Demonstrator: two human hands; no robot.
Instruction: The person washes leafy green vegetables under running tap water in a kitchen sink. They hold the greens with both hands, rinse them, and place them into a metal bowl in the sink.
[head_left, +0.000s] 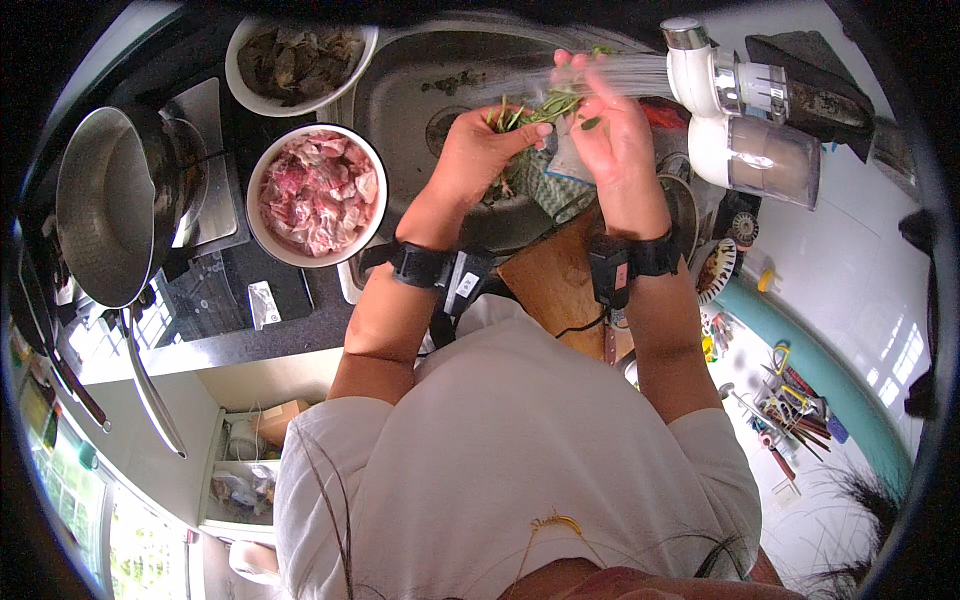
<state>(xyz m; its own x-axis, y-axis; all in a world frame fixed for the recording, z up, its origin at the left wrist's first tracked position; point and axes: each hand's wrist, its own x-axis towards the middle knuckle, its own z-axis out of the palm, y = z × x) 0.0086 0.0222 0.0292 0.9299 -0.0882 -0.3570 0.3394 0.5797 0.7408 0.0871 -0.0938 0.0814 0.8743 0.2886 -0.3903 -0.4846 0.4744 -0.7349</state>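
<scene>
My left hand (480, 154) grips a bunch of leafy green stems (551, 107) over the stainless steel sink (397, 176). Beside it, my right hand (615, 135) is palm up with its fingers apart, touching the greens' leafy end. A loose leaf (591, 122) clings to that palm. Water (626, 73) sprays sideways from a white faucet-mounted filter (690, 75) over the greens and my right fingers. Scraps of leaves (454, 81) lie in the sink near the drain (442, 131). More roots and stems (504, 187) show below my left hand.
Left of the sink stand a bowl of raw meat pieces (319, 195) and a bowl of dark, wet-looking pieces (300, 60). A frying pan (109, 206) is farther left, its handle over the counter edge. A wooden cutting board (555, 274) lies near my right forearm.
</scene>
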